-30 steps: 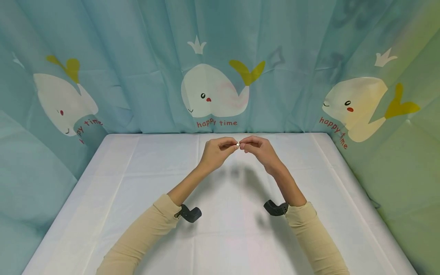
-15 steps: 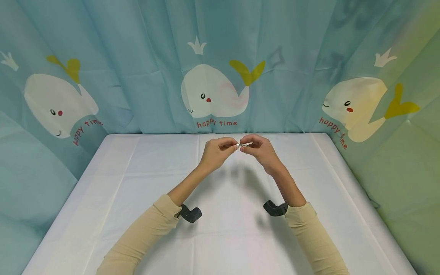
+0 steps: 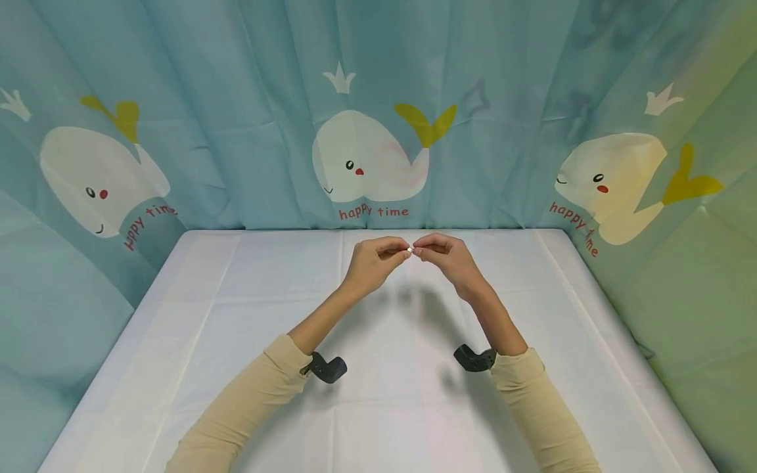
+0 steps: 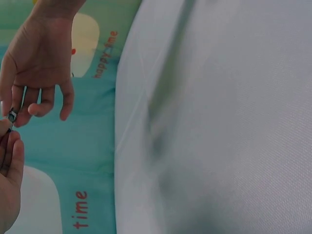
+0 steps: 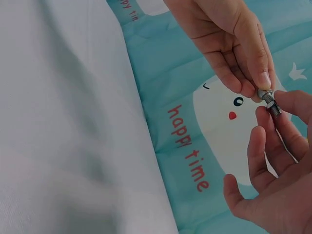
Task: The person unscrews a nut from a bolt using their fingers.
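Fingers (image 3: pixel 395 248) of the left hand (image 3: pixel 371 263) and of the right hand (image 3: pixel 447 257) meet tip to tip in the head view, raised above the far middle of the white counter (image 3: pixel 236 315), and between them sits a tiny pale metal piece, the bolt (image 3: pixel 409 249), pinched from both sides; both hands are curled, with only thumb and forefinger tips closed on it. Behind the counter hangs a blue curtain (image 3: pixel 248 98) printed with whales, and both arms wear beige sleeves (image 3: pixel 248 394) with a dark wrist camera mount (image 3: pixel 327 367) on each. In the left wrist view, at the left edge, the right hand (image 4: pixel 34 58) hangs with its fingers bent downward and the left hand (image 4: pixel 9 185) rises from below; the small metal piece (image 4: pixel 11 117) shows only as a speck between their tips. In the right wrist view the detail is plain: the left hand (image 5: pixel 229 44) pinches the head end of the short threaded bolt (image 5: pixel 269 101) between thumb and forefinger, a nut (image 5: pixel 270 103) sits on its thread near the head, and the right hand (image 5: pixel 273 180) has thumb and forefinger tips at the thread end. I judge the step in hand to be turning the nut on the thread; whether on or off cannot be told. A next move would call for holding the head steady, a fresh small grip on the nut, and keeping both pieces from slipping.
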`<control>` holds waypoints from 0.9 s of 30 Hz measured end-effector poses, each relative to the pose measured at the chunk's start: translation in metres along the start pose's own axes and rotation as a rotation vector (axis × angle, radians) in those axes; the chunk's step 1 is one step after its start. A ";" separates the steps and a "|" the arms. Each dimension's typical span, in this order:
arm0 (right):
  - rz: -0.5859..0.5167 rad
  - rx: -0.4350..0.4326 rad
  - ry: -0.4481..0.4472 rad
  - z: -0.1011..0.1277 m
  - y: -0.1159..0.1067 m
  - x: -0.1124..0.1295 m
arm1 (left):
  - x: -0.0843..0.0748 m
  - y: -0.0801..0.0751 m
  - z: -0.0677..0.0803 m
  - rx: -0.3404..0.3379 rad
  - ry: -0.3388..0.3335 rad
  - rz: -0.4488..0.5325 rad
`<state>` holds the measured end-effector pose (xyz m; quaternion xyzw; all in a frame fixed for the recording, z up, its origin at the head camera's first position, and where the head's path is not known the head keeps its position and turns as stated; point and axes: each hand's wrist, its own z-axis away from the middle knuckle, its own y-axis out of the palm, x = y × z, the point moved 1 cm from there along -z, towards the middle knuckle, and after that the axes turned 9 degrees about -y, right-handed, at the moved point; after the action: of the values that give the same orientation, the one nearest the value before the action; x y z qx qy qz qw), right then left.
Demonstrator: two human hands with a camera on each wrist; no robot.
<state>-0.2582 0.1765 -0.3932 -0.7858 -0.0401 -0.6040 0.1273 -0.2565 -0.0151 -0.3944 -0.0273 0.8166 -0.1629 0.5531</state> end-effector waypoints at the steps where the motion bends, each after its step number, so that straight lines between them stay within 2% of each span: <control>1: 0.001 0.000 -0.005 0.000 0.000 0.000 | 0.000 0.000 0.000 -0.002 -0.001 -0.007; 10: 0.004 0.011 -0.049 0.000 0.001 0.001 | -0.002 -0.002 0.000 -0.008 0.004 -0.003; 23: 0.000 0.011 -0.020 0.001 0.000 0.002 | -0.002 -0.002 -0.002 -0.008 -0.003 0.008; 27: -0.009 0.018 -0.038 0.002 0.001 0.003 | -0.002 -0.002 -0.002 -0.012 -0.002 -0.003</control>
<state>-0.2557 0.1756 -0.3912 -0.7956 -0.0515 -0.5893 0.1307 -0.2575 -0.0161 -0.3917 -0.0319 0.8170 -0.1585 0.5535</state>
